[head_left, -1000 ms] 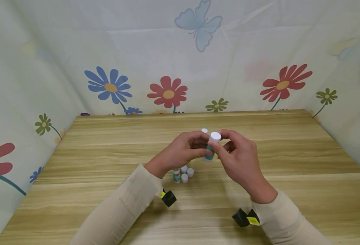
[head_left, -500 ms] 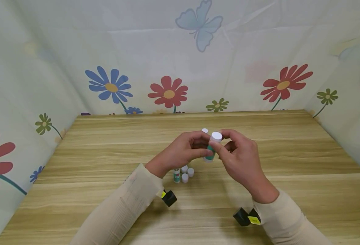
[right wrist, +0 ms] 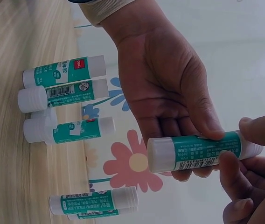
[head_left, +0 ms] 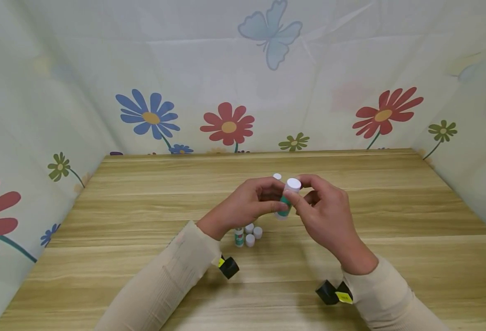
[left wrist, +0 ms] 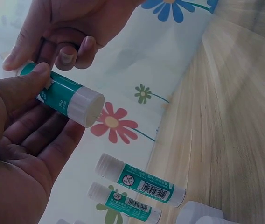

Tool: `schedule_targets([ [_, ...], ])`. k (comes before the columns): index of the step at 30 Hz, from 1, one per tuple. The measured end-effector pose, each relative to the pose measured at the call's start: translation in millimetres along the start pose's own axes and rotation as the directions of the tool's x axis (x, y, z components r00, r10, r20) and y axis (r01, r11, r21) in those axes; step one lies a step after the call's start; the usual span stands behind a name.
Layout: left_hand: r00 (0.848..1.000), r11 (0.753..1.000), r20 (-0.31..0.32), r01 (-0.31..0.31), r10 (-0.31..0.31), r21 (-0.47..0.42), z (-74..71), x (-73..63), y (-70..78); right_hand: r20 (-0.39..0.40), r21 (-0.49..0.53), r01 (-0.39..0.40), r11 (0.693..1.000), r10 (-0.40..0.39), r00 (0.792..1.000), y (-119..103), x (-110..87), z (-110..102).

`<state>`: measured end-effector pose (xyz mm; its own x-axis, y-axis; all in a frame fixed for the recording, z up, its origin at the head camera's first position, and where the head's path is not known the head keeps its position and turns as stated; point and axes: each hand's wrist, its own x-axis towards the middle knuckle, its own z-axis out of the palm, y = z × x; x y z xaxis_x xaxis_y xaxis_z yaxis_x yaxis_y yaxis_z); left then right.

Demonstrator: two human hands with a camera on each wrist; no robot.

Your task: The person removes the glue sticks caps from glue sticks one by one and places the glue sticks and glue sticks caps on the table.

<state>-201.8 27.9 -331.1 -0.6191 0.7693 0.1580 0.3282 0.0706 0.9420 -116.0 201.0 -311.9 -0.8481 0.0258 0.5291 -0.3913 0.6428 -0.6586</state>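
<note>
A green-labelled glue stick (head_left: 293, 185) with a white top is held up over the table between both hands. My left hand (head_left: 255, 202) grips its label, thumb on one side and fingers behind. My right hand (head_left: 325, 214) pinches its white upper end between thumb and fingers. In the left wrist view the smooth white base (left wrist: 88, 108) points away from the right hand (left wrist: 81, 28). The right wrist view shows the left hand (right wrist: 165, 84) around the green body, while fingertips of the right hand (right wrist: 258, 182) cover much of the opposite end.
Another glue stick (head_left: 239, 237) stands on the wooden table near the left wrist, beside several small white caps (head_left: 257, 232). Behind the hands a further white top (head_left: 277, 176) shows. Two glue sticks (left wrist: 146, 182) stand together in the left wrist view. A flowered curtain (head_left: 226, 69) hangs behind.
</note>
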Motion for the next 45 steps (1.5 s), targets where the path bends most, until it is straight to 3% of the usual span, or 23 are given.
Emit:
schedule_targets([
  [25,0.999,0.999,-0.012,0.036,-0.036,0.024,0.2,0.4,2.7,-0.008,-0.047,0.006,0.999,-0.006,1.000,-3,2.5,-5],
  [38,0.999,0.999,0.002,0.050,-0.050,-0.014,-0.2,-0.4,7.7,-0.092,-0.057,0.032,0.998,-0.038,0.995,-10,2.9,-11],
  [45,1.000,1.000,-0.012,0.019,-0.019,-0.012,-6.0,-1.7,8.4,-0.134,-0.024,0.059,0.998,-0.062,0.989,-13,4.4,-16],
])
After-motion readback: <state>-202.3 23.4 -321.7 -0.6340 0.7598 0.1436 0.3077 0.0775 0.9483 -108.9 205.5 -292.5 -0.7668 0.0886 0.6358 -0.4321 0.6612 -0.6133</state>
